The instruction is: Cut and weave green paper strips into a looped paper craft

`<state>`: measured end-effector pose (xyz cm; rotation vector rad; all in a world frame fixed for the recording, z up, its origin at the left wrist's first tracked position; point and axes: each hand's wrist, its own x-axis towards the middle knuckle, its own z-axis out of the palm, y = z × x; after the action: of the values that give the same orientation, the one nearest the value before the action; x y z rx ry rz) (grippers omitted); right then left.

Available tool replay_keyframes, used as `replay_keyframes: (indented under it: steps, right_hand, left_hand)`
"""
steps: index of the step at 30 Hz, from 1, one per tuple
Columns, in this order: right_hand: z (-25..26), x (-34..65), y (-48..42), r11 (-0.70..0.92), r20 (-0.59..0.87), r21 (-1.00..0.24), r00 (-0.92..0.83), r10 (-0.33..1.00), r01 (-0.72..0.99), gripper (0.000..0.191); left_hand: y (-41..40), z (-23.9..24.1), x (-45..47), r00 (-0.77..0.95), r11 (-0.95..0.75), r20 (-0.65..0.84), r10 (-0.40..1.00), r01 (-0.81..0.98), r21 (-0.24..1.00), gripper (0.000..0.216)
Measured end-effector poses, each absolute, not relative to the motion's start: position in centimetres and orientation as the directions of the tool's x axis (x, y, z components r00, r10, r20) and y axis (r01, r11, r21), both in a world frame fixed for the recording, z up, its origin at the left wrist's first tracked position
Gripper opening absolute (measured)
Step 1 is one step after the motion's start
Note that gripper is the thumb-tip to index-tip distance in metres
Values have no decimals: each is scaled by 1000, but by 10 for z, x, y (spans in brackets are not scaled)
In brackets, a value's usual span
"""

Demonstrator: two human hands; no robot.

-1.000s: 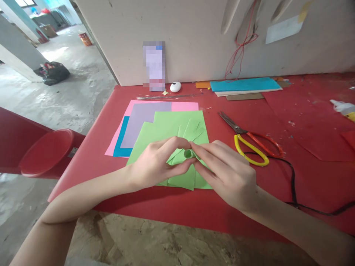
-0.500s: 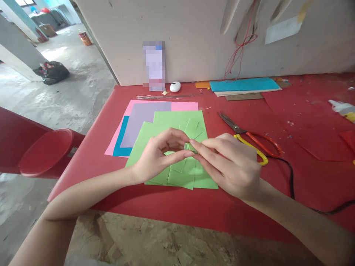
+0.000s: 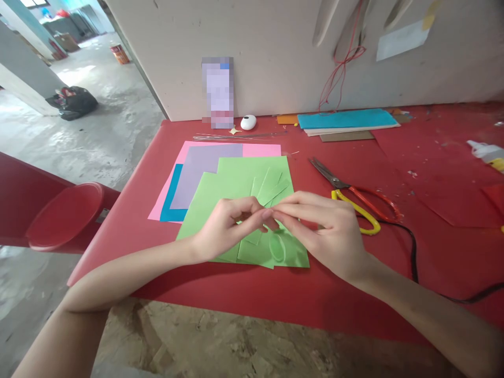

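Note:
My left hand [image 3: 232,226] and my right hand [image 3: 328,231] meet fingertip to fingertip over a stack of light green paper sheets [image 3: 236,189]. Thumbs and forefingers are pinched together on both. Whatever sits between the fingertips is too small or hidden to make out. Just below them shows a loose green paper coil [image 3: 277,248], slightly blurred; I cannot tell whether it hangs from the fingers or is free of them. Several narrow green paper strips [image 3: 258,191] lie on the sheets. Scissors [image 3: 346,189] with one red and one yellow handle rest beyond my right hand.
Purple paper [image 3: 208,163], pink paper [image 3: 262,150] and blue paper [image 3: 173,197] lie at left on the red table [image 3: 220,289]. Thin wires [image 3: 236,138], a white oval object [image 3: 248,122] and a phone [image 3: 219,94] are behind. At right are a black cord [image 3: 413,252] and glue bottle [image 3: 486,152].
The tight green paper roll between my hands has come down below the fingers and opened into a looser coil. My fingertips have drawn together, and the left hand has dropped slightly.

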<state>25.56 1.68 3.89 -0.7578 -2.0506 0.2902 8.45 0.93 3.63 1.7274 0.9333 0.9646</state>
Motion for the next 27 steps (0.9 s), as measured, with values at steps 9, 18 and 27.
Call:
replay_keyframes:
  steps: [9, 18, 27]
  right_hand:
    - [22, 260, 41, 606, 543, -651, -279, 792, 457, 12]
    - [16, 267, 56, 425, 361, -810, -227, 904, 404, 15]
    - [30, 279, 65, 336, 279, -887, -211, 937, 318, 14]
  left_hand:
    - [17, 28, 81, 462, -566, 400, 792, 307, 765, 14]
    - [-37, 4, 163, 931, -854, 187, 313, 190, 484, 54]
    - [-11, -17, 214, 929, -785, 105, 354, 234, 574, 25]
